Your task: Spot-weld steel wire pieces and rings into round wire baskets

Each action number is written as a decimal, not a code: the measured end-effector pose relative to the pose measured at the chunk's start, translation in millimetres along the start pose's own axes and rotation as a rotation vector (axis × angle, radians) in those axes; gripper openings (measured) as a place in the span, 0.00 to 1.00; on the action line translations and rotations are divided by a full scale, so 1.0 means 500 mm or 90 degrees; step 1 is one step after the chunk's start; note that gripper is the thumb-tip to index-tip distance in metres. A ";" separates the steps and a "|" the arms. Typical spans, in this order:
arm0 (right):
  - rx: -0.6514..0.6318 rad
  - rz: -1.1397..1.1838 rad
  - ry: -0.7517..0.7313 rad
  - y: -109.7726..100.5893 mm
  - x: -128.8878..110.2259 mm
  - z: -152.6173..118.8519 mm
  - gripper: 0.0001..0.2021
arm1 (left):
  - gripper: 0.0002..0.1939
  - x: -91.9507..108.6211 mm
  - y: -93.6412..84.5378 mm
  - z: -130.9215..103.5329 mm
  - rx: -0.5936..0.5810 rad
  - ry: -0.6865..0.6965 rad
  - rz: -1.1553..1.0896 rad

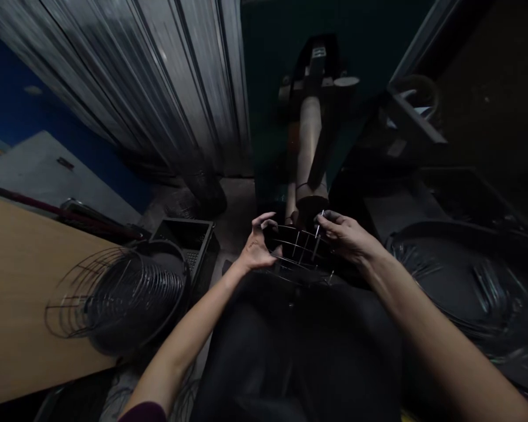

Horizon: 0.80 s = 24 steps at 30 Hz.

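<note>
A round wire frame [297, 245] of thin metal rings and crossing wires is in front of my lap, below the machine's head. My left hand [257, 249] is curled about the frame's left side, thumb and fingertips against the rings. My right hand [345, 234] pinches a short, thin metal rod [319, 224] between thumb and fingers, upright at the frame's right side. Above both hands a machine arm [309, 140] slopes down to a dark cylindrical end [313, 206]. Deep shadow hides the lower part of the frame.
On the left, wire ring frames [127, 287] lie stacked in a dark round tub [182, 293], beside a black crate [206, 234]. At right a wide dark tray [449, 293] holds loose metal wires [488, 287]. Corrugated metal sheeting [167, 70] stands behind.
</note>
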State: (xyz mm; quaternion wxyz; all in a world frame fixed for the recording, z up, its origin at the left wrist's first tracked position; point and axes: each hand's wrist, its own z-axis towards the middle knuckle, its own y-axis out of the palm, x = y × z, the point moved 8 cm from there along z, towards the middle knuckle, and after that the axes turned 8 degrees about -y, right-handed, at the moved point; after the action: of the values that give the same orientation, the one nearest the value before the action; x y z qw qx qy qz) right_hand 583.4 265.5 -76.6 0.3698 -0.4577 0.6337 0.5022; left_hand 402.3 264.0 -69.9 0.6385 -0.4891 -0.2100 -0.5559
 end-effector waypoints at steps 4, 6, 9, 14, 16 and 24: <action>0.002 -0.003 -0.025 0.016 -0.017 0.001 0.26 | 0.37 -0.015 -0.007 -0.019 0.069 0.031 -0.064; 0.012 -0.010 -0.062 0.023 -0.024 0.009 0.27 | 0.36 -0.027 -0.018 -0.025 0.079 0.018 -0.062; 0.013 -0.037 -0.091 0.036 -0.024 0.021 0.27 | 0.35 -0.050 -0.031 -0.026 0.091 -0.011 -0.057; 0.010 -0.081 -0.093 0.045 -0.016 0.036 0.23 | 0.37 -0.067 -0.035 -0.018 0.085 -0.020 -0.088; 0.012 -0.072 -0.102 0.045 -0.016 0.039 0.23 | 0.36 -0.064 -0.035 -0.014 0.079 -0.012 -0.092; 0.068 -0.067 -0.071 0.032 -0.009 0.041 0.23 | 0.26 -0.058 -0.044 -0.003 0.072 0.001 -0.004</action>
State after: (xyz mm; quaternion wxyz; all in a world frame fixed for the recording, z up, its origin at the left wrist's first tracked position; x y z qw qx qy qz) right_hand 569.5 287.5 -72.3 0.4544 -0.4414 0.6130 0.4722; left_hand 373.2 279.4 -85.8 0.6636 -0.4510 -0.2424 -0.5454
